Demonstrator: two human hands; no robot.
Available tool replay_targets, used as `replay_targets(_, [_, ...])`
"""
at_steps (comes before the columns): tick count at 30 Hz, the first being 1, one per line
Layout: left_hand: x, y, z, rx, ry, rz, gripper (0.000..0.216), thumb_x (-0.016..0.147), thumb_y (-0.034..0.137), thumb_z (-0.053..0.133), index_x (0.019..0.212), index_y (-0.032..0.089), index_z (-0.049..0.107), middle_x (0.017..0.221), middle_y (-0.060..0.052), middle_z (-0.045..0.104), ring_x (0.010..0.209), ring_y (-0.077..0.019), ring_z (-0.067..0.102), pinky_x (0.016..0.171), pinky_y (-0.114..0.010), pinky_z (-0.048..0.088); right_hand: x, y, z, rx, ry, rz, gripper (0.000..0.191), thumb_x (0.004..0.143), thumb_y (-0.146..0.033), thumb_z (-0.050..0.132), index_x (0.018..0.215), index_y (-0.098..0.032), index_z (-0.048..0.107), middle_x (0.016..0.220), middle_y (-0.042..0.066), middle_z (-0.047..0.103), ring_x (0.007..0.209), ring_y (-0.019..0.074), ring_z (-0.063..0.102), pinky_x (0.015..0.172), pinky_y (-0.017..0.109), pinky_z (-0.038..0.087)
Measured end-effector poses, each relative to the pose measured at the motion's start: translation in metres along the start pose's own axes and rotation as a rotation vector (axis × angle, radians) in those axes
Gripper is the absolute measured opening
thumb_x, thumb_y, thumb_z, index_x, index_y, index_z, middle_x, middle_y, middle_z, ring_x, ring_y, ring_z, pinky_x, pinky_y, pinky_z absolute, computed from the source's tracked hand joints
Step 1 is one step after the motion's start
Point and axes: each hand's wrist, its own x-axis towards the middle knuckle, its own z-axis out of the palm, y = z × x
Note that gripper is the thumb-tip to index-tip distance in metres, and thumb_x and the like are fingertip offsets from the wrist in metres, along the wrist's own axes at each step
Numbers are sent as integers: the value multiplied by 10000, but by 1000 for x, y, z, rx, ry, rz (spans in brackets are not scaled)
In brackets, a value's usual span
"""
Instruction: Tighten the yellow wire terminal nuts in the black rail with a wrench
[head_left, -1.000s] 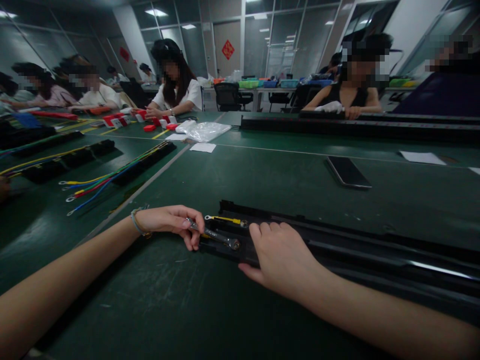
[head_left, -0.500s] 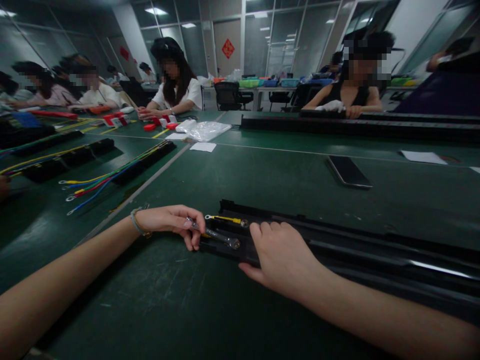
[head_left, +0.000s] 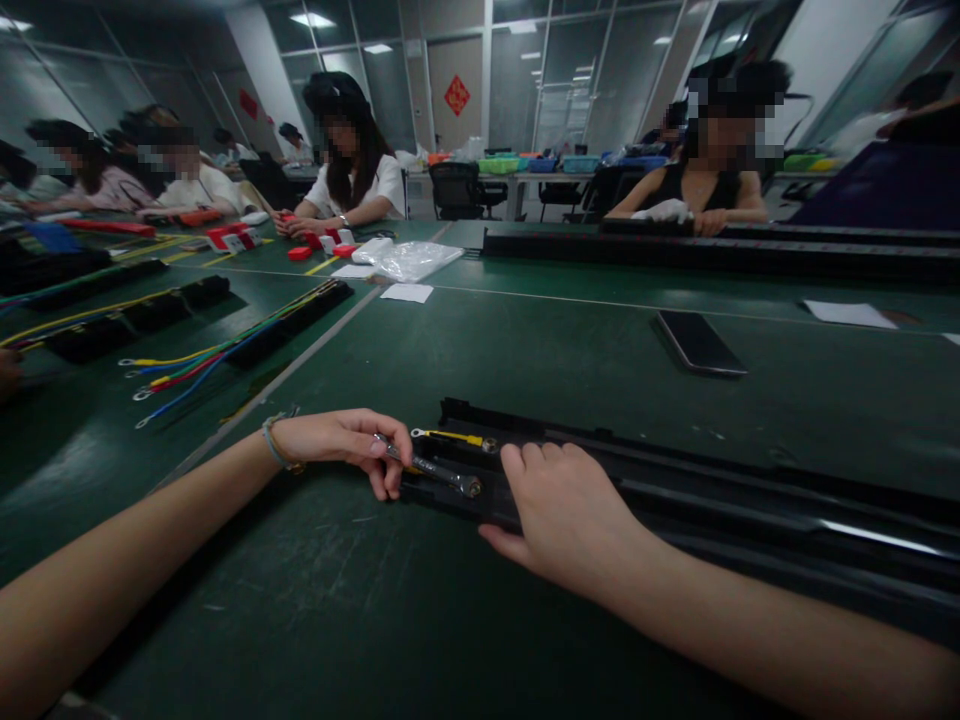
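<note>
My left hand point(head_left: 367, 447) is closed around the handle of a metal wrench point(head_left: 442, 476). The wrench's ring end sits over a fastener at the left end of a long black channel-shaped housing point(head_left: 720, 485). My right hand point(head_left: 566, 510) grips that housing from above, with its thumb along the near side and its fingers over the far side. Between my hands, a short yellow wire point(head_left: 454, 437) with a ring terminal lies inside the housing, its right end at a second fastener point(head_left: 489, 445).
A phone point(head_left: 700, 342) lies beyond the housing on the green table point(head_left: 525, 340). To the left are black parts with coloured wires point(head_left: 292, 322) and ring terminals. A clear plastic bag point(head_left: 420, 261) and another long black housing point(head_left: 540, 246) lie farther back, where several people sit.
Hardly anything differs. The wrench, both my hands and the housing hold nearly the same positions, and the whole view has shifted very slightly.
</note>
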Motion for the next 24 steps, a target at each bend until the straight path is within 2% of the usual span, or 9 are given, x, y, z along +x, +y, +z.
replay_targets(24, [0, -1, -1, -17, -8, -4, 200, 830, 251, 496, 954, 105, 552, 824, -94, 632, 802, -202, 607, 714, -325, 502, -1, 0, 0, -2, 13, -1, 460, 690, -550, 437, 872, -135, 521, 720, 97, 560, 666, 225, 519, 610, 353, 375])
